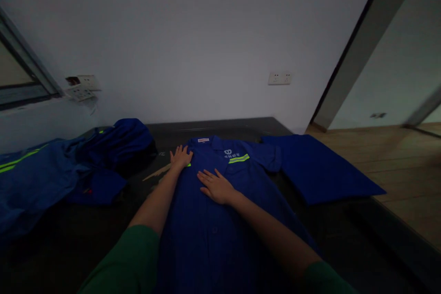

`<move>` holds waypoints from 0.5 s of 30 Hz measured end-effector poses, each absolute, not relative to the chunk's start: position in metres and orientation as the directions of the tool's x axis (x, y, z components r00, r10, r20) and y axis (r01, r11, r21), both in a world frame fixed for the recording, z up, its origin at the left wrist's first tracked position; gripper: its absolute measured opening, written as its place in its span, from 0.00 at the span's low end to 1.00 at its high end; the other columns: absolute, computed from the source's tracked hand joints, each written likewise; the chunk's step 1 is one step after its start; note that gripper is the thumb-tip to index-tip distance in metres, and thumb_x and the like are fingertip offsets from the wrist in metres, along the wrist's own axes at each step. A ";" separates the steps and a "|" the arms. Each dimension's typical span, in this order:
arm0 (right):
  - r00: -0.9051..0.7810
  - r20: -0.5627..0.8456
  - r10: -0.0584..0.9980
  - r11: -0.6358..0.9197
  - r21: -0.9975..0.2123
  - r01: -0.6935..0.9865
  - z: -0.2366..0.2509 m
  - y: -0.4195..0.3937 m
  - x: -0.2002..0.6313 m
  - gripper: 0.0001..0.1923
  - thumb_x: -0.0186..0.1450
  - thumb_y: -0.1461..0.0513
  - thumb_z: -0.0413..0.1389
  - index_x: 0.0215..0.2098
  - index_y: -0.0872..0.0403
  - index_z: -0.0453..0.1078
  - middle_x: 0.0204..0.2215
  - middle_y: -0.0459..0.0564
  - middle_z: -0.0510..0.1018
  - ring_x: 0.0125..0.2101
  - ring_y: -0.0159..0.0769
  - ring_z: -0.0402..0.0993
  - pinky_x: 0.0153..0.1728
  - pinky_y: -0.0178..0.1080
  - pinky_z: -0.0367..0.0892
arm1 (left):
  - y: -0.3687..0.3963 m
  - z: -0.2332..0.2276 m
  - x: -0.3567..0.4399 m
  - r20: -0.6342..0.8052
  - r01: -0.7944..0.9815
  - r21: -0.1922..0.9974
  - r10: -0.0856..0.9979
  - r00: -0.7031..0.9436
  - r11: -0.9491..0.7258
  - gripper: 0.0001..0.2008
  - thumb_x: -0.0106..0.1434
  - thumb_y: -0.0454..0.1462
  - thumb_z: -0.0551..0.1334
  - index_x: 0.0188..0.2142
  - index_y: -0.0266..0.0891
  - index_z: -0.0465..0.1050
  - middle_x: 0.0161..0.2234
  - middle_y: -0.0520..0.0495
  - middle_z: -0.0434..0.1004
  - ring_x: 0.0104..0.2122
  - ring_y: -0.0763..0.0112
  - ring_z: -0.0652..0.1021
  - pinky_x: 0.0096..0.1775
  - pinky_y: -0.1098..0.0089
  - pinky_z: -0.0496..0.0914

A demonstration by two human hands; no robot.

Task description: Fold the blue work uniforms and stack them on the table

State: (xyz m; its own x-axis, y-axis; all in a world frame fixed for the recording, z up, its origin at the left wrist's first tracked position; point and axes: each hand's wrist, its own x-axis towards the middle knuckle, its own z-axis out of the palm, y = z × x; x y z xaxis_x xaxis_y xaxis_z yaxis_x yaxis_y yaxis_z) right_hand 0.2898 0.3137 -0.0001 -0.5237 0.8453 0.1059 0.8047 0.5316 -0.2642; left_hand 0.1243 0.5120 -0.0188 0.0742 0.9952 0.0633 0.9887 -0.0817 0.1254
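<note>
A blue short-sleeved work shirt (213,239) lies front side up on a dark table, its collar toward the wall. It carries a yellow-green reflective stripe and a white printed logo on the chest. My left hand (181,157) rests flat with fingers spread on the shirt's left shoulder area, partly covering the stripe there. Near the middle of the chest, my right hand (216,186) presses palm down, fingers stretched out. Neither hand grips the cloth. The shirt's left sleeve is hidden by my left hand and forearm.
Crumpled blue garments (117,142) with reflective stripes are heaped on the left. A flat blue cloth (327,170) lies to the right of the shirt. The dark table (213,126) meets a white wall with sockets (279,78). Wooden floor (389,156) shows at right.
</note>
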 end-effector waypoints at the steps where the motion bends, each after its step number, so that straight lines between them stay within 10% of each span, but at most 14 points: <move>1: -0.521 0.113 0.846 0.531 -0.263 0.806 0.000 0.314 0.289 0.30 0.72 0.53 0.40 0.68 0.55 0.47 0.66 0.52 0.54 0.67 0.40 0.44 0.65 0.55 0.41 | 0.513 -0.017 0.125 0.081 0.989 0.118 0.993 0.081 -0.090 0.30 0.67 0.47 0.44 0.65 0.40 0.56 0.67 0.40 0.51 0.66 0.55 0.53 0.63 0.43 0.42; 15: -0.499 0.148 0.854 0.519 -0.303 0.799 -0.004 0.313 0.289 0.30 0.72 0.52 0.40 0.68 0.54 0.47 0.67 0.51 0.53 0.67 0.39 0.45 0.65 0.55 0.40 | 0.544 -0.024 0.153 0.080 0.965 0.107 0.970 0.229 -0.237 0.30 0.67 0.41 0.44 0.66 0.32 0.52 0.67 0.38 0.48 0.66 0.59 0.53 0.63 0.56 0.51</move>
State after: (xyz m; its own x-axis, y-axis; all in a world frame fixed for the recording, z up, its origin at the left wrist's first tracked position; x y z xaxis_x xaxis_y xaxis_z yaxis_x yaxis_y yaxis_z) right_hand 0.2888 0.3127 -0.0041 -0.4990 0.8539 0.1477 0.7989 0.5194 -0.3034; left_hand 0.1528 0.5438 -0.0238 0.2295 0.9700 0.0799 0.9655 -0.2373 0.1074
